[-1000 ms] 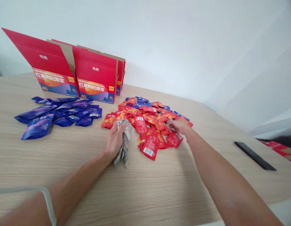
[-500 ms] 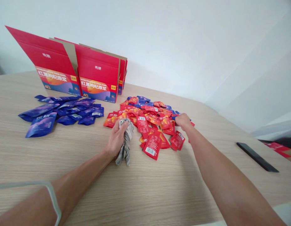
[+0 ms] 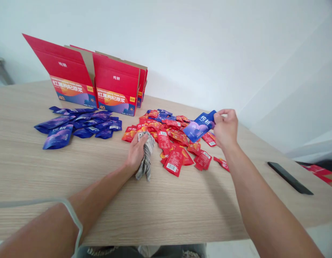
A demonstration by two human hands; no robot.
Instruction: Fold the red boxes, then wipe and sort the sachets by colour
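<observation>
My right hand (image 3: 227, 128) pinches a blue pouch (image 3: 199, 126) by its narrow spout end, lifted above the right side of a mixed pile. Red pouches (image 3: 174, 162) make up most of that pile, with blue ones (image 3: 162, 115) among them at the back. My left hand (image 3: 136, 152) is closed around a crumpled grey striped cloth (image 3: 147, 156), just left of the red pouches. Further left lies a separate heap of blue pouches (image 3: 58, 137), several of them overlapping.
Red and blue cardboard boxes (image 3: 116, 99) with raised flaps stand at the back left, against the wall. A flat black bar (image 3: 289, 178) lies on the wooden table (image 3: 166, 211) at the right. A pale cable (image 3: 70, 211) crosses my left forearm.
My right hand has risen out of the pile's right side with a blue pouch in its fingers. The left hand still grips the cloth. The view has shifted slightly.
</observation>
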